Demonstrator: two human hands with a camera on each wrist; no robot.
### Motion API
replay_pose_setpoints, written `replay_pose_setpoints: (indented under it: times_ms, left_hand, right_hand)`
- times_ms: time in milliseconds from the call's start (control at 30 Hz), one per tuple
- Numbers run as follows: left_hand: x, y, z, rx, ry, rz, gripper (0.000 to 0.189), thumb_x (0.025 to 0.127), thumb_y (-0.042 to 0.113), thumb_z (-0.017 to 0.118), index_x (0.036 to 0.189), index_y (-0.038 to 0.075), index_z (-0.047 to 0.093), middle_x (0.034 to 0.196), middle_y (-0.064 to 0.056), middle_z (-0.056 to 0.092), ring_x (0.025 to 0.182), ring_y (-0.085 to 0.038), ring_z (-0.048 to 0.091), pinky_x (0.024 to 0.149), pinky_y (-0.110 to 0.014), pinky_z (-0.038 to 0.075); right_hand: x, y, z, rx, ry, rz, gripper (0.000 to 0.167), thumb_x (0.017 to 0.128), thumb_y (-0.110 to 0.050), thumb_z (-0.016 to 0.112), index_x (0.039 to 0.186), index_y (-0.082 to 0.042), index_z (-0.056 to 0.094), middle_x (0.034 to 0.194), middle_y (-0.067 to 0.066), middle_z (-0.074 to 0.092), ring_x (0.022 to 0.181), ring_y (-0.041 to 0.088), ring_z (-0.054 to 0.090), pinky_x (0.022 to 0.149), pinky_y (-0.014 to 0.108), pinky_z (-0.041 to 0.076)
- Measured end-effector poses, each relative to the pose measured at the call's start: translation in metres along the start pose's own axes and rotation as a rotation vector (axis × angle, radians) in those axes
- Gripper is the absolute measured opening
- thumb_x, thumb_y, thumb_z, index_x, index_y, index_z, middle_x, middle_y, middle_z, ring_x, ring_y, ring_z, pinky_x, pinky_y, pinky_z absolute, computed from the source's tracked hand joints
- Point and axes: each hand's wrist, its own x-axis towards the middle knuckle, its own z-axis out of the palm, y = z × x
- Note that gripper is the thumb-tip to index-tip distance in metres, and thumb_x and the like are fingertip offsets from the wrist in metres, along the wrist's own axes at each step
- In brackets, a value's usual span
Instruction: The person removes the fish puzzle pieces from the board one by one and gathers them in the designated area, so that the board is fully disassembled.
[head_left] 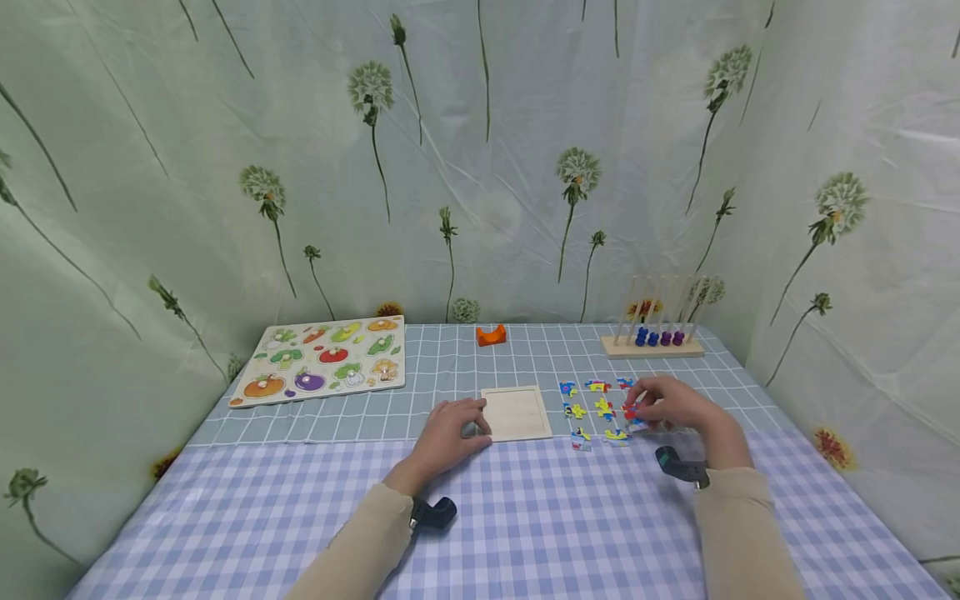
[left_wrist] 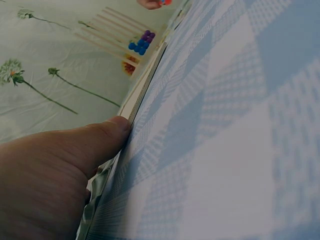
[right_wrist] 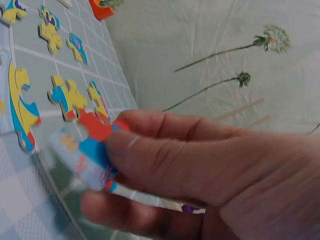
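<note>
Currently the right hand (head_left: pixel 678 408) pinches a red-and-blue puzzle piece (right_wrist: pixel 92 145) in curled fingers, lifted just above the loose pieces (head_left: pixel 596 410). Left hand (head_left: pixel 446 433) rests flat, fingers relaxed, touching the wooden tray (head_left: pixel 516 412), apparently steadying it on the tabletop (head_left: pixel 525 517).

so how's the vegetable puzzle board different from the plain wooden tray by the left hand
The vegetable puzzle board is larger, filled with colourful pieces, and lies far left, untouched. The plain wooden tray is smaller, square and bare; the left hand rests at its edge, while its jigsaw pieces lie scattered beside it, one pinched by the right hand. Both lie flat on the checked tablecloth.
</note>
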Motion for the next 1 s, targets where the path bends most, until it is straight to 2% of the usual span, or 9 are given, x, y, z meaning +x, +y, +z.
replay_pose_setpoints:
  times_ms: [300, 500, 733, 1000]
  left_hand:
    - [0.0, -0.001, 0.0, 0.002, -0.001, -0.001, 0.008, 0.087, 0.028, 0.077, 0.088, 0.025, 0.071, 0.144, -0.006, 0.06, 0.14, -0.031, 0.049, 0.119, -0.061, 0.025]
    - [0.0, -0.001, 0.0, 0.005, 0.003, -0.001, 0.008, 0.087, 0.029, 0.077, 0.089, 0.025, 0.071, 0.144, -0.006, 0.06, 0.139, -0.03, 0.049, 0.12, -0.061, 0.025]
    - [0.001, -0.001, 0.0, -0.001, 0.001, -0.004, 0.008, 0.087, 0.028, 0.077, 0.088, 0.025, 0.071, 0.143, -0.007, 0.06, 0.139, -0.03, 0.049, 0.12, -0.062, 0.025]
    - [0.001, -0.003, 0.001, 0.021, -0.007, -0.002, 0.009, 0.086, 0.03, 0.078, 0.089, 0.025, 0.071, 0.144, -0.005, 0.06, 0.139, -0.028, 0.05, 0.12, -0.061, 0.026]
  right_hand:
    - [-0.004, 0.012, -0.002, -0.018, -0.02, 0.085, 0.019, 0.091, -0.009, 0.068, 0.109, -0.006, 0.066, 0.078, 0.003, 0.06, 0.067, 0.017, 0.053, 0.058, 0.027, 0.043]
    - [-0.004, 0.015, -0.002, -0.039, -0.029, 0.127, 0.021, 0.09, -0.01, 0.069, 0.11, -0.006, 0.067, 0.081, 0.004, 0.06, 0.073, 0.018, 0.053, 0.063, 0.029, 0.043]
    - [-0.004, 0.018, -0.004, -0.082, -0.035, 0.121, 0.016, 0.088, -0.012, 0.071, 0.103, -0.007, 0.069, 0.082, 0.003, 0.062, 0.074, 0.018, 0.055, 0.066, 0.029, 0.043]
    - [-0.005, 0.02, -0.003, -0.07, -0.014, 0.133, 0.018, 0.087, -0.013, 0.072, 0.101, -0.006, 0.064, 0.08, 0.004, 0.062, 0.074, 0.018, 0.055, 0.066, 0.029, 0.043]
